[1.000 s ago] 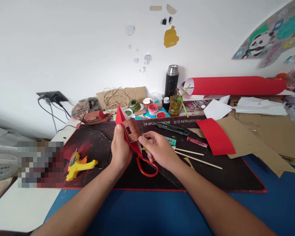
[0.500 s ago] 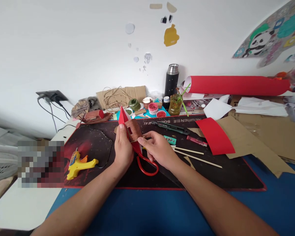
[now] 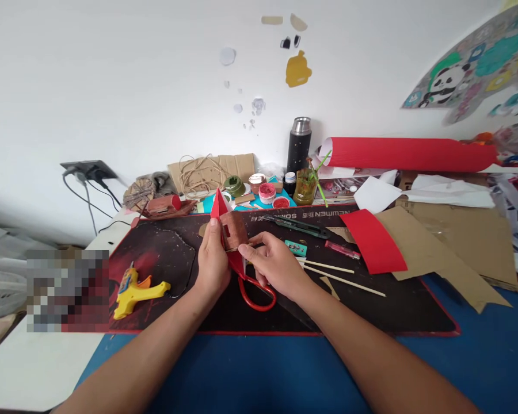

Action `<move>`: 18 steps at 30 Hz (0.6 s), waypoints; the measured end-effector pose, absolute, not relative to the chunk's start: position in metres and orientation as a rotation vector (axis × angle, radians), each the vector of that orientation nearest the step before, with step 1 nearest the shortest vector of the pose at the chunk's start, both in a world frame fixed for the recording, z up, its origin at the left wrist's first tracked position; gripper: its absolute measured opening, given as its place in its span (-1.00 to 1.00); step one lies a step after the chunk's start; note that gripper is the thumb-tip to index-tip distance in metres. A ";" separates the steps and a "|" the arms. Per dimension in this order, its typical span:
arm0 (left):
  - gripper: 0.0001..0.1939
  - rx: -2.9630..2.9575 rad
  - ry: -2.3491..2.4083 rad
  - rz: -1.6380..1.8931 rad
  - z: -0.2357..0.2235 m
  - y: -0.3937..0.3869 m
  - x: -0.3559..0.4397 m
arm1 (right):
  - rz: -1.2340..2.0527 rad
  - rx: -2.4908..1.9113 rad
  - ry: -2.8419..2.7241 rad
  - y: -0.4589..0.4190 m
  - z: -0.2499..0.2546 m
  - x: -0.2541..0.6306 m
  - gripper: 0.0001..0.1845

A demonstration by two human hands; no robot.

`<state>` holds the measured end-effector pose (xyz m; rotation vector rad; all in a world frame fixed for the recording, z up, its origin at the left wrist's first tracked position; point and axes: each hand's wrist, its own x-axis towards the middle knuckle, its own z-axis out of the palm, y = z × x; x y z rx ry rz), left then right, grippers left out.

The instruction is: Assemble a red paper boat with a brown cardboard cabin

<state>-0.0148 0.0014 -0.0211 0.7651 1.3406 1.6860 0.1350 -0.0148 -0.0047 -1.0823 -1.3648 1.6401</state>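
Observation:
Above the mat, my left hand [image 3: 213,259] grips a small brown cardboard model [image 3: 235,231] with a square opening in its side. Pointed red paper [image 3: 218,208] stands up along the model's left and also shows beneath it. The thumb of my left hand presses on the near face. At the model's lower right edge, my right hand [image 3: 274,261] is closed, thumb and fingers pinching there; the exact contact is partly hidden. Below the hands is a red looped handle [image 3: 259,299], apparently of scissors, whose other parts are hidden.
A yellow glue gun [image 3: 138,290] lies on the dark mat [image 3: 349,316] at left. Right of the hands are a utility knife [image 3: 297,225], thin wooden sticks [image 3: 345,279], red paper [image 3: 373,241] and cardboard [image 3: 457,236]. Paint pots [image 3: 267,192] and a black flask [image 3: 299,144] stand behind.
The model has turned slightly, so its brown face and the red paper stand more upright. Both hands keep their hold. The whole view has shifted a little.

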 end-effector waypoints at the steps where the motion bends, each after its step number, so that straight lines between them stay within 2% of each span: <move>1: -0.61 0.631 1.303 1.670 -0.015 0.003 -0.014 | 1.656 -1.052 -1.357 -0.015 -0.004 0.136 -0.58; 4: -0.67 0.298 1.172 1.602 0.003 0.007 -0.015 | 1.682 -0.968 -1.354 -0.015 -0.001 0.138 -0.52; 7: -0.55 0.207 1.016 1.498 0.015 0.011 -0.021 | 1.623 -0.975 -1.361 -0.014 0.002 0.139 -0.51; 10: -0.50 0.131 0.941 1.444 0.017 0.013 -0.026 | 1.526 -1.019 -1.365 -0.013 0.002 0.140 -0.58; 13: -0.51 0.069 0.912 1.422 0.013 0.014 -0.027 | 1.464 -1.033 -1.343 -0.011 0.004 0.141 -0.61; 18: -0.61 0.064 0.961 1.466 0.010 0.013 -0.022 | 1.474 -1.021 -1.301 -0.012 0.007 0.141 -0.55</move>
